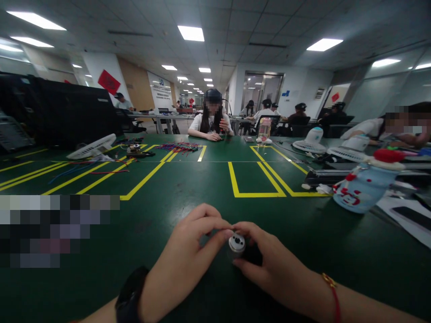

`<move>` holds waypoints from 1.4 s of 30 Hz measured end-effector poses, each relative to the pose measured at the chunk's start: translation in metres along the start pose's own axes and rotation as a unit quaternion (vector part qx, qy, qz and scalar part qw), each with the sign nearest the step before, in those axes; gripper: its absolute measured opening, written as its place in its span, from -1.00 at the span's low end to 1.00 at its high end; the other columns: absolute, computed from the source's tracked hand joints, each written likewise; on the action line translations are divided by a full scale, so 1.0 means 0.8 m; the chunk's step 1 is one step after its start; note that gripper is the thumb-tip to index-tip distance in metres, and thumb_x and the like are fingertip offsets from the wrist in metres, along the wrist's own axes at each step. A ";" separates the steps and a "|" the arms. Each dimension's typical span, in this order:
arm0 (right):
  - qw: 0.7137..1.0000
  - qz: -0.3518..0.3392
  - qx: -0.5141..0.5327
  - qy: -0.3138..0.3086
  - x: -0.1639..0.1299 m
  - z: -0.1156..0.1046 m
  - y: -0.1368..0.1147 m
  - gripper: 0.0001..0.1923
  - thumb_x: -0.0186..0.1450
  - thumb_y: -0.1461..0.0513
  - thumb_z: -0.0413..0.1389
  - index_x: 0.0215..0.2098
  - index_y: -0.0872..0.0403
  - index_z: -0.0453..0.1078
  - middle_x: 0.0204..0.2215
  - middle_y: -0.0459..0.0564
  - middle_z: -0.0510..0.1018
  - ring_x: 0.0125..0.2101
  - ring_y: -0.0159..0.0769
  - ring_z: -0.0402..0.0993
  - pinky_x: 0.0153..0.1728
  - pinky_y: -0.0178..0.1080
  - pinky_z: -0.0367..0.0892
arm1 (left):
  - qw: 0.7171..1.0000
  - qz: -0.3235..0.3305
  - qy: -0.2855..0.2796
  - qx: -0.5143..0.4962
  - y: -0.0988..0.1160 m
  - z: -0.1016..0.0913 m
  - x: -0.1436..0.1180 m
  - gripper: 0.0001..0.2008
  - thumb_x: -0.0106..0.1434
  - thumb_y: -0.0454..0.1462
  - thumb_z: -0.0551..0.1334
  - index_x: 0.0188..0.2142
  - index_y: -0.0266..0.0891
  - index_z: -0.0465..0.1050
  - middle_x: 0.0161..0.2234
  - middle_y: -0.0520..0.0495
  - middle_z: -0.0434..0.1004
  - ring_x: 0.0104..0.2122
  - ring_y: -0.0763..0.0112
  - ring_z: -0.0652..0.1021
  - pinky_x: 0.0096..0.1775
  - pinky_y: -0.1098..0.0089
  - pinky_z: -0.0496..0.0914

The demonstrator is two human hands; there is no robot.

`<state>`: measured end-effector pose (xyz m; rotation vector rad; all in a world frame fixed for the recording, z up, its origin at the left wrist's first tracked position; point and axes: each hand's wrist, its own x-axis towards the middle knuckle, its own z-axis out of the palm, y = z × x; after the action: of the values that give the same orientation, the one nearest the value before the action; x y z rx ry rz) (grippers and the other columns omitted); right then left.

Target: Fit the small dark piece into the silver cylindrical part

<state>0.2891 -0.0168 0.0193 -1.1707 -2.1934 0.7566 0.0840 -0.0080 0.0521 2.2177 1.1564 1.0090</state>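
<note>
1. We hold a small silver-topped cylindrical part [237,244] between both hands, low over the green table [188,188] just in front of us.
2. Our left hand [183,264] curls in from the left — thumb and forefinger closed, their tips touching the part's rim.
3. Our right hand [269,264] wraps the part's dark body, its fingers closed round it; a red cord [333,294] circles that wrist, a black watch [131,294] the left.
4. Farther off — a light-blue bottle [365,186] lies tilted at right, well apart, beside yellow floor-tape lines [256,194].
5. A person [212,121] sits across the table near coloured wires [180,146].
</note>
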 end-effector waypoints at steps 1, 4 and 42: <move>1.000 0.002 -0.004 -0.001 -0.001 -0.002 -0.001 -0.50 0.17 0.23 0.16 0.08 -0.01 0.23 -0.03 -0.02 0.43 -0.05 -0.29 0.38 0.00 -0.16 0.31 | 1.000 -0.010 -0.003 0.001 -0.005 0.000 -0.003 -0.87 0.29 -0.24 0.21 -0.29 -0.07 0.56 -0.30 0.01 0.45 -0.27 0.37 0.48 -0.24 0.36 0.40; 1.000 0.005 -0.007 0.003 -0.003 -0.001 -0.004 -0.57 0.16 0.28 0.13 0.01 -0.02 0.28 -0.12 -0.06 0.46 -0.15 -0.33 0.41 -0.10 -0.22 0.35 | 0.996 -0.042 -0.069 0.031 -0.022 0.008 -0.013 -0.88 0.26 -0.23 0.25 -0.29 -0.04 0.59 -0.28 0.02 0.47 -0.26 0.36 0.48 -0.22 0.34 0.39; 0.954 -0.022 -0.289 0.074 -0.008 -0.077 0.012 -0.82 0.29 0.16 0.02 -0.22 0.00 0.43 -0.22 -0.03 0.50 -0.17 -0.27 0.38 -0.14 -0.15 0.21 | 0.985 -0.106 -0.112 0.082 -0.102 -0.050 -0.061 -0.72 0.35 -0.12 0.07 -0.03 0.01 0.45 -0.14 -0.03 0.48 -0.16 0.26 0.51 -0.09 0.24 0.42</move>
<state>0.3395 -0.0043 0.0541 -1.3840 -2.3706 -0.0158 -0.0069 -0.0014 0.0041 2.2058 1.3768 0.5797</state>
